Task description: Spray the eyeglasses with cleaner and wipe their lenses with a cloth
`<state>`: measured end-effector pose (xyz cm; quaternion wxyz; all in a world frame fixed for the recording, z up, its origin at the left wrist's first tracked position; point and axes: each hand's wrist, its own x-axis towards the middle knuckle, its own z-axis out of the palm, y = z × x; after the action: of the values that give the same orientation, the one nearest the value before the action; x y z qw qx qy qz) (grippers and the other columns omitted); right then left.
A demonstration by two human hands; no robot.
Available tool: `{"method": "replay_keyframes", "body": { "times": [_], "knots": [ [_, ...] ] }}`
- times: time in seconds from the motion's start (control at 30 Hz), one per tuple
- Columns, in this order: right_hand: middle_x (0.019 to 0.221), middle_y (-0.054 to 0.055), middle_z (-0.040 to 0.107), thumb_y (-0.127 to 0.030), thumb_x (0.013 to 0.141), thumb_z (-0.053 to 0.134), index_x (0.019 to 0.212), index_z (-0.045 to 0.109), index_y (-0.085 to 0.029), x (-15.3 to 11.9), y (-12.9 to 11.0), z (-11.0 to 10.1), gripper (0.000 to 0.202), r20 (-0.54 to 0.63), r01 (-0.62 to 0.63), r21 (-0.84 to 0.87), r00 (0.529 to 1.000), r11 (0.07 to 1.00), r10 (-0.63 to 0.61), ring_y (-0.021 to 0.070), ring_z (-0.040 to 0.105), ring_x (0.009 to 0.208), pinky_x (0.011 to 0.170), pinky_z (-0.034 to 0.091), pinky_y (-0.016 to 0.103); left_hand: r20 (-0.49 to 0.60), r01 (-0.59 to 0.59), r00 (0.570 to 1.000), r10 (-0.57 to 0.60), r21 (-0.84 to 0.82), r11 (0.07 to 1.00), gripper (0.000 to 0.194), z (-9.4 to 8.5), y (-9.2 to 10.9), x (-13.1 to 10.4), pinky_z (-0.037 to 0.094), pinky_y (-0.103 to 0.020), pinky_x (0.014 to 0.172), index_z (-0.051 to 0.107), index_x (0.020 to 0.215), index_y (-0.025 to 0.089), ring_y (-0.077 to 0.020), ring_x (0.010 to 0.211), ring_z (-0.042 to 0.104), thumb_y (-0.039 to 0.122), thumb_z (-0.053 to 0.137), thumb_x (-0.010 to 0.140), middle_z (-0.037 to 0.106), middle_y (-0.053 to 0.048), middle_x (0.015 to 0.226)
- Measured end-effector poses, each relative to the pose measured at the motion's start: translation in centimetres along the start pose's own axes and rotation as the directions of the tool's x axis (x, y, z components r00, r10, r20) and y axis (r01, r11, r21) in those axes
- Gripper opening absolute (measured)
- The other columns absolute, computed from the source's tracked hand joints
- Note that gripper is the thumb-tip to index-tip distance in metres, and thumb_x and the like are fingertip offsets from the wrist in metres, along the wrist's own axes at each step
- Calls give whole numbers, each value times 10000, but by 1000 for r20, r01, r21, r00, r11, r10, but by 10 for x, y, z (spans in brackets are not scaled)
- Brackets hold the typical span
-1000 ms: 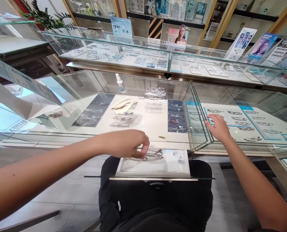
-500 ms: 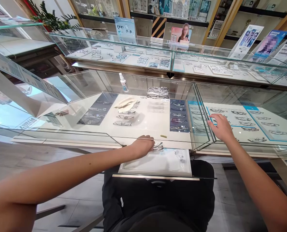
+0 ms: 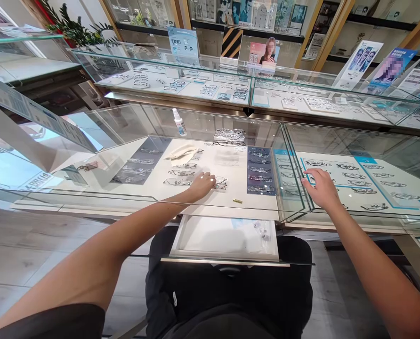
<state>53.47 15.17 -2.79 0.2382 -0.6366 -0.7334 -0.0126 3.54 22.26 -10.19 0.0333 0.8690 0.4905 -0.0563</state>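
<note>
My left hand is over the display counter, its fingers closed on a pair of eyeglasses whose frame sticks out to the right. Left of that hand, several pairs of eyeglasses lie in a column, with a cream cleaning cloth at their upper end. My right hand rests at the glass seam on the right, fingers apart and holding nothing. Nearer to me, an open drawer holds clear plastic packaging on its right side.
A white spray bottle stands toward the back. Stacked eyeglasses lie right of it. A small yellow-green piece is near the front edge. Dark panels carry rows of frames. Another glass showcase stands behind.
My left hand has moved up and away from the drawer, carrying the eyeglasses over the counter. My right hand has stayed at the glass seam.
</note>
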Motion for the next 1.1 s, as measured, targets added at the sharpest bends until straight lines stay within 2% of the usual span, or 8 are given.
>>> {"method": "replay_keyframes", "body": {
  "times": [0.3, 0.47, 0.6, 0.8, 1.1],
  "knots": [
    [1365, 156, 710, -439, 1022, 530, 1260, 696, -234, 0, -3, -2, 355, 2, 0, 13, 1000, 1000, 0, 399, 609, 1283, 1120, 496, 580, 7, 34, 999, -34, -9, 999, 224, 20, -5, 14, 349, -424, 894, 726, 935, 130, -309, 1076, 578, 118, 510, 992, 725, -185, 1054],
    [1355, 164, 710, -438, 1019, 536, 1254, 704, -230, 0, -4, -2, 356, -6, 4, 13, 1000, 1000, -4, 403, 615, 1273, 1129, 494, 586, 14, 24, 1000, -24, -6, 1000, 216, 22, -7, 14, 364, -427, 906, 736, 950, 141, -310, 1085, 590, 165, 525, 989, 741, -180, 1077],
    [1354, 165, 709, -426, 1016, 544, 1251, 705, -225, 0, -4, -2, 348, -4, 2, 4, 1000, 1000, -2, 400, 620, 1278, 1142, 492, 580, -10, 7, 1000, -7, 11, 1000, 184, 21, -11, 11, 389, -475, 949, 761, 962, 142, -352, 1120, 594, 215, 600, 910, 744, -200, 1087],
    [1372, 151, 708, -434, 1022, 554, 1263, 695, -231, 0, -3, -2, 345, 11, -14, 2, 1000, 1000, 14, 401, 612, 1306, 1128, 497, 583, -101, 7, 995, -5, 15, 1000, 323, 24, -19, 16, 382, -555, 1033, 789, 981, 145, -416, 1177, 569, 374, 566, 930, 745, -212, 1094],
    [1375, 146, 707, -422, 1024, 566, 1267, 692, -238, -1, 0, -2, 330, 10, -11, 5, 1000, 1000, 11, 397, 621, 1304, 1112, 508, 580, -113, -49, 993, 43, -45, 998, 340, 32, -22, 22, 364, -530, 1058, 795, 957, 195, -377, 1171, 580, 446, 566, 948, 791, -158, 1155]
  ]
}}
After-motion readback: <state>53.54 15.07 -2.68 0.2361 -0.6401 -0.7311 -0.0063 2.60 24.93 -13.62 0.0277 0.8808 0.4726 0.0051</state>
